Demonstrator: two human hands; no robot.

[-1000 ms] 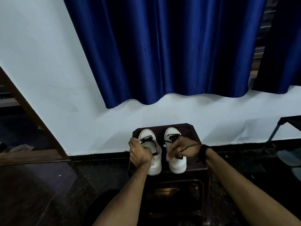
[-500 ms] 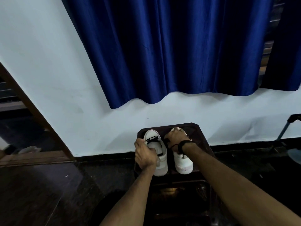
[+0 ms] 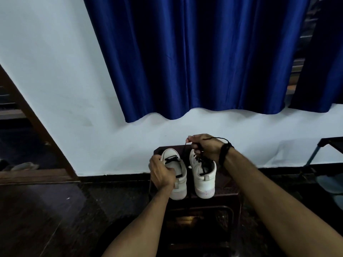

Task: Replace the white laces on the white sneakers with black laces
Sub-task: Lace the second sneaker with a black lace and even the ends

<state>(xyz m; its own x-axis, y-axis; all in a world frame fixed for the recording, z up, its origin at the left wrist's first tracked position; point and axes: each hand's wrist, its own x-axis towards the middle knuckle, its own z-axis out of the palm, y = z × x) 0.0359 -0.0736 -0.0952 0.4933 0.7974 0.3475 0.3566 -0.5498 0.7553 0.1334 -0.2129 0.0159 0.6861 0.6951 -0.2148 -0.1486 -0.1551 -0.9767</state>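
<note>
My left hand (image 3: pixel 161 173) grips the left sneaker (image 3: pixel 176 175); my right hand (image 3: pixel 205 146) pinches a black lace (image 3: pixel 183 151) above the right sneaker (image 3: pixel 203 179) on the stool (image 3: pixel 228 197).

We are in a home, in a plain room by a window. A deep blue curtain (image 3: pixel 200 56) hangs at twelve o'clock over a pale painted wall (image 3: pixel 52 71), with a second blue panel (image 3: pixel 323 71) at two o'clock. The floor (image 3: pixel 46 216) is dark and polished, edged by a dark skirting. At nine o'clock a brown wooden door frame (image 3: pixel 27 115) opens on a dim space where a sandal (image 3: pixel 24 166) lies. A small dark stool (image 3: pixel 204 216) at six o'clock carries a pair of white sneakers (image 3: pixel 203 177), and at three o'clock a dark metal-legged rack (image 3: pixel 326 145) stands.
</note>
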